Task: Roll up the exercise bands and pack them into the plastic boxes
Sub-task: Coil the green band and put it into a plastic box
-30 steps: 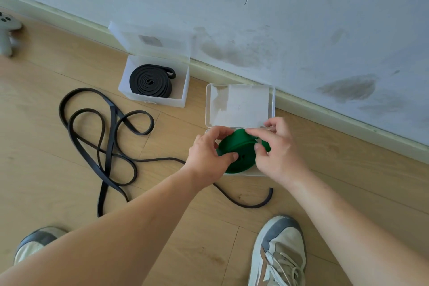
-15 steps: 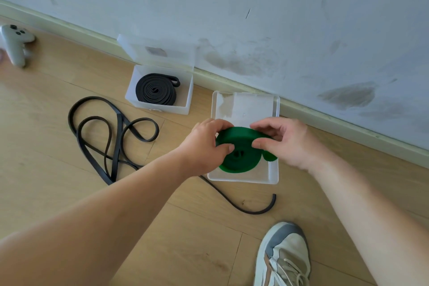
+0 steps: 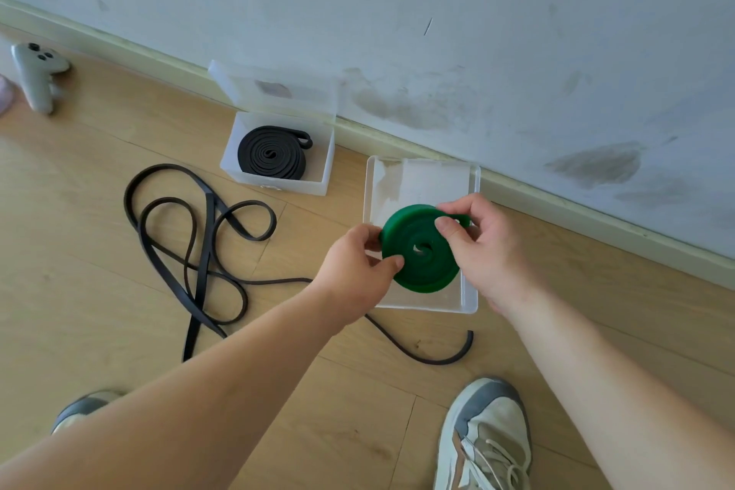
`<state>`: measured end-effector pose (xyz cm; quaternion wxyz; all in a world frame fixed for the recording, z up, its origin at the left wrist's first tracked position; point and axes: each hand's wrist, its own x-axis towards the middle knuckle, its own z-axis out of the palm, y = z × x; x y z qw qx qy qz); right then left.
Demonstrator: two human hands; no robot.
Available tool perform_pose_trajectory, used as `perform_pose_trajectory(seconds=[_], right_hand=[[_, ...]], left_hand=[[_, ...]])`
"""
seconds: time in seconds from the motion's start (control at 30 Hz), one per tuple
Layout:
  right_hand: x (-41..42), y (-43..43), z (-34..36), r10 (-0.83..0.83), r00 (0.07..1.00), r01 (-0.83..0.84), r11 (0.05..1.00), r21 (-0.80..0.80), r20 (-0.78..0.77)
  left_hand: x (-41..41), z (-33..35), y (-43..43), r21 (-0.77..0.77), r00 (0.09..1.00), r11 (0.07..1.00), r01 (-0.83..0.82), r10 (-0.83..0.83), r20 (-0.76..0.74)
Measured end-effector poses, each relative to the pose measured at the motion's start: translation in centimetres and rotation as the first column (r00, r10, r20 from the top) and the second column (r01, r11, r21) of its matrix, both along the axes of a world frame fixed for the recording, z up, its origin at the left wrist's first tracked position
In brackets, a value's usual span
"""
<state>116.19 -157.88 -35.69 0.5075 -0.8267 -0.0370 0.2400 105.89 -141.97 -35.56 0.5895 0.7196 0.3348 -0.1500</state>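
The open plastic box (image 3: 470, 300) sits on the floor (image 3: 119, 330) by the wall (image 3: 477, 12), and the rolled green band (image 3: 423, 267) lies flat, face up, over its near half (touching bottom or not, I cannot tell). The left hand (image 3: 354, 268) pinches its left edge, the right hand (image 3: 491, 251) clamps its right side; the drop is likely straight down, the loose tail (image 3: 463, 218) pointing right.

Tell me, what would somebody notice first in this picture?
The bright green rolled band stands out, pinched by the left hand and right hand over the clear box by the wall. Left of it, a black rolled band sits in a second box, and a loose black band lies tangled on the wooden floor.
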Motion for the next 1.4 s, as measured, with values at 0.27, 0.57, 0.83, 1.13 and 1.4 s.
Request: perform_pose_trajectory(seconds=[0.27, 0.57, 0.83, 1.13, 1.4], right_hand=[[-1.3, 0.8, -1.2, 0.087, 0.995, -0.090, 0.994, -0.053, -0.054], [-0.6, 0.1, -1.0, 0.032, 0.986, -0.034, 0.999, -0.005, -0.166], [0.1, -0.4, -0.9, 0.023, 0.983, -0.020, 1.000, 0.017, -0.183], [0.3, -1.1, -0.8, 0.117, 0.972, -0.118, 0.993, 0.006, -0.203], [0.0, -0.5, -0.1, 0.123, 0.967, -0.121, 0.992, 0.021, -0.224]], left_hand=[[0.4, -0.4, 1.1, 0.229, 0.973, 0.946, 0.230, -0.227, -0.038], [-0.1, -0.4, 2.0, 0.006, 0.993, 0.994, 0.112, -0.112, 0.036], [0.2, -0.4, 2.9, -0.066, 0.996, 0.997, 0.043, -0.038, 0.078], [0.6, 0.1, 1.4, -0.091, 0.993, 0.996, -0.016, 0.027, 0.115], [0.3, 0.2, 0.8, -0.169, 0.992, 0.986, -0.011, 0.032, 0.122]])
